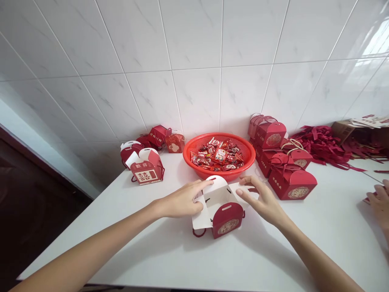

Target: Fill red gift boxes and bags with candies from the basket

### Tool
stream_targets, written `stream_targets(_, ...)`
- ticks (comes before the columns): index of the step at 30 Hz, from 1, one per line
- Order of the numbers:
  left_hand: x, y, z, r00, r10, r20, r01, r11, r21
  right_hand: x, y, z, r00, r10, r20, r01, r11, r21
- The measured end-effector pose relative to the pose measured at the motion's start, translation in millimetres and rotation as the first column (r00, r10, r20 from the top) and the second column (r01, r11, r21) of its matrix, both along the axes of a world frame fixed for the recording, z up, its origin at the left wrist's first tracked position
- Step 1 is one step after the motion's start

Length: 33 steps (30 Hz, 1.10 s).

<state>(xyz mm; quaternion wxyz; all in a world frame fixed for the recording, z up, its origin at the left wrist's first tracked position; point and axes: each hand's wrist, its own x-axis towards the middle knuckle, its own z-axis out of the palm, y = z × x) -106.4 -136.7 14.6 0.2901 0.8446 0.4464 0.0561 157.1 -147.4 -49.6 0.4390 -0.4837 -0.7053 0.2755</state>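
Just in front of the red plastic basket [219, 174], which is full of wrapped candies [221, 156], an open-topped red gift box [228, 221] stands on the white counter [146, 255], its white inside showing and a round gold emblem on the panel farthest from the basket. The left hand [184, 198], in front of the basket and to its left, has its index finger stretched out onto the box's slotted flap on the basket side and its thumb set apart; its other fingers are hidden, so whether it grips anything cannot be told. The right hand [261, 200], in front of the basket and to its right, is spread at the box's right flap, thumb and index finger well apart and closed on nothing. Left of the basket stand a double-happiness box [146, 172] with its flaps up and a small box with a flower shape [175, 144]. Just right of the basket are stacked closed red boxes [293, 182]; farther right lies a heap of dark red ribbons [323, 142]. A co-worker's hand [379, 200] shows farthest right of the basket. Behind the basket rises a tiled wall [197, 40].
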Motion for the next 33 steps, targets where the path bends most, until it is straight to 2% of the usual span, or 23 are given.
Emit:
stream_targets(3,-5,-3,-2.2,1.0,0.023,0.015,-0.022,0.997,-0.073,1,-2,-1.2,0.997,0.042,0.059,-0.039,0.998,-0.042)
stream_targets(6,-8,-3,-4.6,0.995,-0.003,0.1,0.016,0.991,-0.134,7,-4,3.0,0.981,0.175,0.078,-0.167,0.981,-0.102)
stream_targets(9,-8,-2,-4.0,0.987,-0.003,0.163,0.038,0.976,-0.216,17,-3,8.3,0.926,0.363,0.099,-0.346,0.925,-0.159)
stream_targets(12,-7,1,-3.0,0.985,0.017,0.171,0.028,0.966,-0.257,22,-2,9.4,0.88,0.464,0.103,-0.438,0.876,-0.203)
stream_targets(14,-8,5,-5.5,0.984,0.031,0.175,0.013,0.969,-0.246,21,0,6.9,0.886,0.454,0.1,-0.427,0.88,-0.21)
stream_targets(17,-13,14,-15.6,0.979,0.097,0.181,-0.055,0.973,-0.226,17,3,0.1,0.922,0.364,0.13,-0.34,0.924,-0.176)
stream_targets(20,-20,20,-24.7,0.97,0.165,0.178,-0.108,0.951,-0.291,16,7,-6.4,0.945,0.271,0.181,-0.251,0.96,-0.123)
stream_targets(22,-23,22,-23.0,0.976,0.147,0.162,-0.092,0.947,-0.308,17,10,-8.8,0.952,0.225,0.206,-0.215,0.974,-0.069)
stream_targets(24,-25,22,-12.9,0.991,0.077,0.108,-0.051,0.971,-0.232,19,11,-9.5,0.954,0.204,0.221,-0.204,0.979,-0.026)
stream_targets(27,-22,22,11.9,1.0,0.007,-0.029,-0.007,1.0,-0.02,20,11,-8.9,0.951,0.198,0.239,-0.206,0.978,0.01)
stream_targets(30,-15,31,33.7,0.996,0.02,-0.088,-0.003,0.983,0.184,20,10,-7.7,0.956,0.175,0.233,-0.196,0.978,0.069)
stream_targets(33,-5,57,41.7,0.994,0.05,-0.1,-0.014,0.943,0.331,18,9,-5.7,0.971,0.142,0.192,-0.171,0.975,0.143)
